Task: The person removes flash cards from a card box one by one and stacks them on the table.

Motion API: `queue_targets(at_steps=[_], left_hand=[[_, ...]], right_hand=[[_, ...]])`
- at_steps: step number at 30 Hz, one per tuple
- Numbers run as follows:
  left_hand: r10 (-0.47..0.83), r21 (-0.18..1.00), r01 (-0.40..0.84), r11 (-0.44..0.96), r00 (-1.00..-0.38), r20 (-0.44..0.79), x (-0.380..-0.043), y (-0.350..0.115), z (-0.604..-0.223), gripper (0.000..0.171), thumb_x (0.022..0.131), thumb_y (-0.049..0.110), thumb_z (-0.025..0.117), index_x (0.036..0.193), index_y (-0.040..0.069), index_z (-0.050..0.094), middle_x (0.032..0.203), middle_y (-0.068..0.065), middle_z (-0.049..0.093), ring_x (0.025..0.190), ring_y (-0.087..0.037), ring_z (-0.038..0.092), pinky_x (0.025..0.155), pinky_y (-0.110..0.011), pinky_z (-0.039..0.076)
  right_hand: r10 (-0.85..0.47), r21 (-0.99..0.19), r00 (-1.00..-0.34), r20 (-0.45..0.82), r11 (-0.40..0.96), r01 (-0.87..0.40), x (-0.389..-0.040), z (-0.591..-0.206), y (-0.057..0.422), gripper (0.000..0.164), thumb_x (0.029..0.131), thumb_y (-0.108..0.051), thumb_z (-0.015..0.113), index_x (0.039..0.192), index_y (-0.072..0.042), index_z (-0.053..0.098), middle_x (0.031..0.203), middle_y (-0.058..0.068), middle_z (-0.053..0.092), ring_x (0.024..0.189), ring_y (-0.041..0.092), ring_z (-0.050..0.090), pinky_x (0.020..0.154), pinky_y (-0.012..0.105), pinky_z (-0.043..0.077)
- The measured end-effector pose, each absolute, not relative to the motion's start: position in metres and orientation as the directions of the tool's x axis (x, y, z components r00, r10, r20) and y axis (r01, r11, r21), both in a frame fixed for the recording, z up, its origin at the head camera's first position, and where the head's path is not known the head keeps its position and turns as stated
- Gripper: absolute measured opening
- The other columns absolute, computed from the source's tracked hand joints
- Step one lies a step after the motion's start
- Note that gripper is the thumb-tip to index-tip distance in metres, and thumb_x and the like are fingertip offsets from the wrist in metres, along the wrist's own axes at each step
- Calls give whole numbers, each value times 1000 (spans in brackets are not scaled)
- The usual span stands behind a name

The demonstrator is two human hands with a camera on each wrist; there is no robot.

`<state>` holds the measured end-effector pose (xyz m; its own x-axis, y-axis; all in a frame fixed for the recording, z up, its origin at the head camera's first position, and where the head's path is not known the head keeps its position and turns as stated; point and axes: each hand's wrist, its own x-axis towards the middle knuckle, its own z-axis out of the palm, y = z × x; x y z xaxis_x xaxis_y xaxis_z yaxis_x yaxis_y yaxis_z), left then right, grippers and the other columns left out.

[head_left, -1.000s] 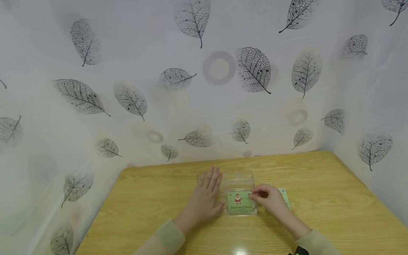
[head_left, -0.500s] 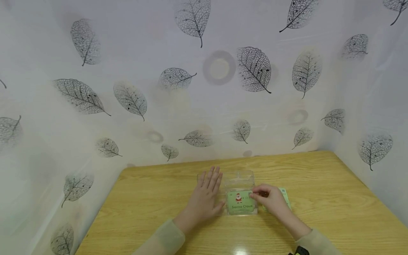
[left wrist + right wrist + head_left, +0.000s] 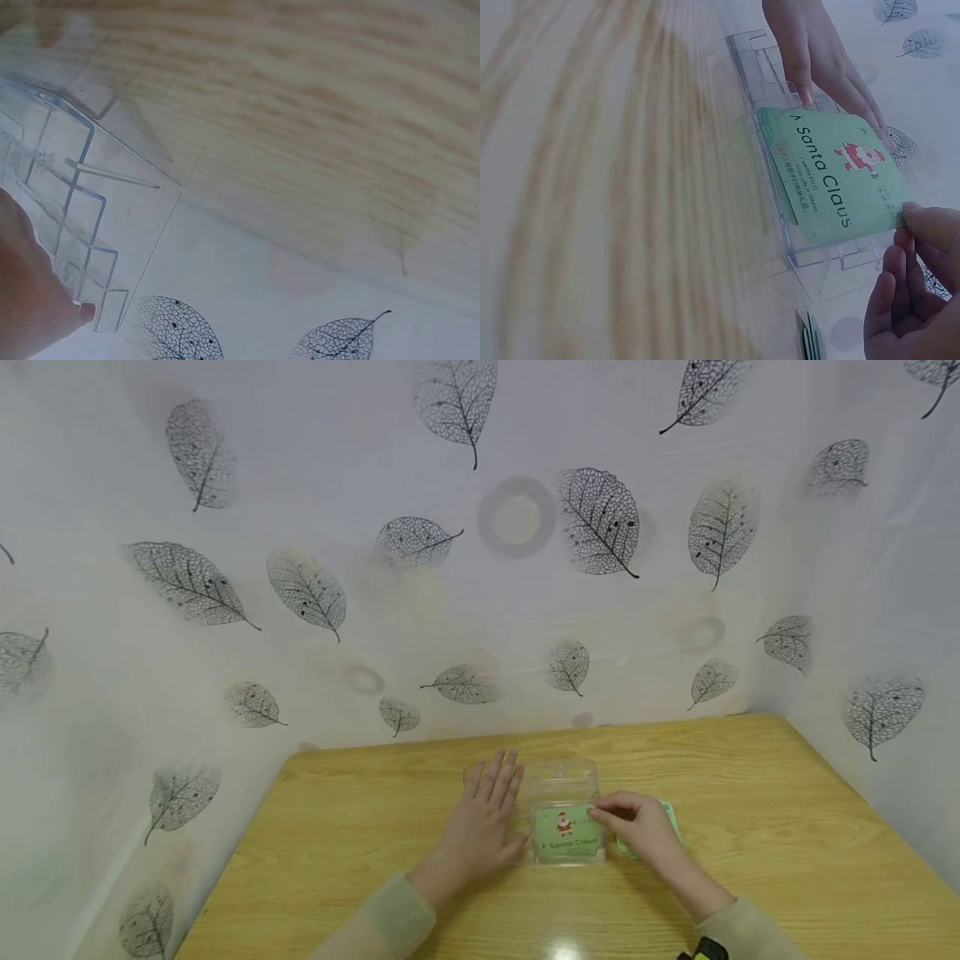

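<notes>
A green Santa Claus flash card [image 3: 567,837] lies at the front of a clear plastic stepped holder [image 3: 562,774]. My right hand [image 3: 643,828] pinches the card's right edge between thumb and fingers. In the right wrist view the flash card [image 3: 825,176] tilts off the holder, and another green card edge shows beneath it. My left hand [image 3: 486,828], fingers straight, rests along the holder's left side. Seen from the left wrist, the transparent holder [image 3: 86,176] has several steps, with part of my left hand [image 3: 34,292] against it.
Several green cards [image 3: 672,818] lie in a small pile right of the holder, partly behind my right hand; their edges [image 3: 811,337] show in the right wrist view. Beneath is a wood-grain table [image 3: 337,827]. A pale leaf-print curtain [image 3: 420,610] hangs behind and on both sides.
The pinched flash card has shifted slightly right and up, its printed text now slanting. My right fingers moved with it; my left hand has stayed in place.
</notes>
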<state>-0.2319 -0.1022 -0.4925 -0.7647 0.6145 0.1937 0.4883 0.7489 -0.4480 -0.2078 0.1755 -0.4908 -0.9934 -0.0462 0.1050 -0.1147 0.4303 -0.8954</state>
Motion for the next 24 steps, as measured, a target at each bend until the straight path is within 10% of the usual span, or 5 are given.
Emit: queue_targets(at_steps=[24], left_hand=[[616, -452, 488, 747, -764, 193, -232, -103, -491, 95, 105, 69, 33, 170, 2, 14, 180, -18, 8, 167, -35, 12, 135, -49, 22]], right_hand=[[-6, -911, -997, 81, 404, -77, -208, -486, 178, 16, 96, -8, 78, 107, 2, 80, 106, 16, 80, 84, -3, 66, 77, 17, 58]])
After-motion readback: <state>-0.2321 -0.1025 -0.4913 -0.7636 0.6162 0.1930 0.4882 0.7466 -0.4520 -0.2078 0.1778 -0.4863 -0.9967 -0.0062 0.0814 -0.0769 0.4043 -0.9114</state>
